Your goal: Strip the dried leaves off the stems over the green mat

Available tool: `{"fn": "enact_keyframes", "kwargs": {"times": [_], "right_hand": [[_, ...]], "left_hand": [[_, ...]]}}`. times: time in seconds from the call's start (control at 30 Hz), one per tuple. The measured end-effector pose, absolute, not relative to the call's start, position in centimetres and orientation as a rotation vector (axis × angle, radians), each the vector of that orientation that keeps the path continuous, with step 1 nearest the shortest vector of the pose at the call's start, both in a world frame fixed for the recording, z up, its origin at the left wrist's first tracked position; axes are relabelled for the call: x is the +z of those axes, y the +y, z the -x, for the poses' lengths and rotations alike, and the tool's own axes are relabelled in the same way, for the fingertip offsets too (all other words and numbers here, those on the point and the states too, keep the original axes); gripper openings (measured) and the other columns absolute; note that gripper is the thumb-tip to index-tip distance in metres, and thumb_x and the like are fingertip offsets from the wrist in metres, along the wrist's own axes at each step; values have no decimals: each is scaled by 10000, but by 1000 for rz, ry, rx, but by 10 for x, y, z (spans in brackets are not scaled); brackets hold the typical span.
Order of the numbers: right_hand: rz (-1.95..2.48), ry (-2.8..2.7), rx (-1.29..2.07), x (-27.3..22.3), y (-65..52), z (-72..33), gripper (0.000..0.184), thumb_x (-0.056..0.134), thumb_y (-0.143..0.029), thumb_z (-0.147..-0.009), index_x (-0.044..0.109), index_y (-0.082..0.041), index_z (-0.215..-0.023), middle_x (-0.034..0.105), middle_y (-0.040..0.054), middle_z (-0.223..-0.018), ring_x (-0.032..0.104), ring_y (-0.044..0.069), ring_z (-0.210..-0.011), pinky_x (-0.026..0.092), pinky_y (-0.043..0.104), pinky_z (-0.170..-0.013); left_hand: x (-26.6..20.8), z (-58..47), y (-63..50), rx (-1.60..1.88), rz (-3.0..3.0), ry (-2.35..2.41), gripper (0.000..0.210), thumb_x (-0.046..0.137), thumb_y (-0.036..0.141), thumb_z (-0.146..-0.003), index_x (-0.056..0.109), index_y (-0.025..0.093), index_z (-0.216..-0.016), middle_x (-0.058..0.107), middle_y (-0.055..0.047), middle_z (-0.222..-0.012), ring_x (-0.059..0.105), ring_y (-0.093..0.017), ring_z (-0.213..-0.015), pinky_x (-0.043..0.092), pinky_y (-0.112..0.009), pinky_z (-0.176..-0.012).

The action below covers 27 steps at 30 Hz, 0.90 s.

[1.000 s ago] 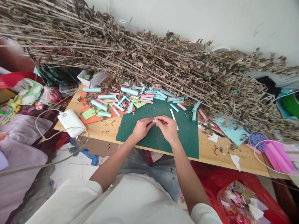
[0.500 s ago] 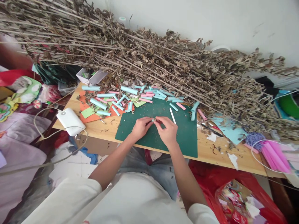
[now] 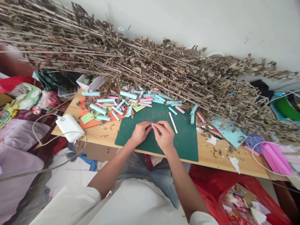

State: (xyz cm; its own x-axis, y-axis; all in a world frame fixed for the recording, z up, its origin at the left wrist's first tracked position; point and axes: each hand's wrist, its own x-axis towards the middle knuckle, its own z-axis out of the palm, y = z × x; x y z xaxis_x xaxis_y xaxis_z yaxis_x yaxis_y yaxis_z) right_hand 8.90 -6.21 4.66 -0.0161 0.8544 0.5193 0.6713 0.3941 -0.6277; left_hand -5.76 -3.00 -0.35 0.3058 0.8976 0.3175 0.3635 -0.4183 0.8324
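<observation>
Over the green cutting mat point(image 3: 185, 145), my left hand point(image 3: 141, 132) and my right hand point(image 3: 164, 134) meet fingertip to fingertip. Both pinch a small pale blue paper roll point(image 3: 152, 124), mostly hidden by the fingers. A white stick-like pen point(image 3: 173, 122) lies on the mat just beyond my right hand. Farther back, several blue paper rolls point(image 3: 128, 95) and pink paper rolls point(image 3: 145, 104) lie in a loose heap, partly on orange paper point(image 3: 90, 124).
A large heap of dried leafy stalks point(image 3: 145, 65) spans the back of the wooden table point(image 3: 248, 167). At left sits a white power bank point(image 3: 70, 128) with a cable. Blue paper point(image 3: 231, 132), a black pen point(image 3: 212, 132) and purple yarn point(image 3: 255, 143) lie right. A red bag point(image 3: 206, 178) hangs below.
Both hands stay pinched together over the mat, with slight finger movement around the roll. The whole view has shifted a little; the things on the table look unmoved.
</observation>
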Motion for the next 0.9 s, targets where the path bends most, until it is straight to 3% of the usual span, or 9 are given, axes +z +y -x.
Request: {"fn": "enact_keyframes", "kwargs": {"times": [0.13,0.27,0.43,0.7,0.8,0.9], "right_hand": [[1522,-1621,249,47,-53,-115,199,556,-287,-903,706,-193,-993,702,77,-912,647,174,-774,544,323,-743],[1756,-1735,222,38,-22,-146,208,572,-280,-867,713,-160,-963,702,85,-893,623,186,-714,527,345,-746],[1749,-2104,310,28,10,-142,326,603,-253,-841,667,-123,-1133,665,141,-1089,626,229,-907,497,362,-882],[1726,-2147,338,30,2,-126,228,497,-86,-842,712,-139,-892,679,114,-878,633,208,-808,502,339,-792],[1570,-1811,500,42,-22,-120,146,550,-173,-851,694,-174,-877,689,53,-838,632,162,-711,529,306,-731],[1450,-1521,617,56,-45,-108,181,579,-294,-875,662,-190,-998,702,43,-866,658,157,-739,556,295,-713]], "left_hand": [[-4,55,-30,1105,-1908,1157,188,604,296,-906,725,170,-976,735,-84,-945,695,-181,-835,554,-282,-780],[-6,54,-29,1118,-1904,1170,196,608,320,-904,725,174,-962,734,-79,-920,696,-181,-827,556,-282,-775],[-5,54,-29,1113,-1913,1181,193,603,316,-909,723,173,-957,733,-72,-917,695,-173,-818,557,-278,-776],[-6,53,-29,1105,-1906,1188,182,617,300,-899,726,169,-962,734,-71,-935,695,-175,-836,548,-278,-795],[-6,54,-29,1088,-1907,1172,190,610,301,-903,725,170,-978,735,-73,-948,693,-178,-844,543,-279,-799],[-5,55,-29,1062,-1920,1143,205,594,307,-914,721,178,-1010,733,-71,-956,689,-177,-849,538,-279,-802]]}}
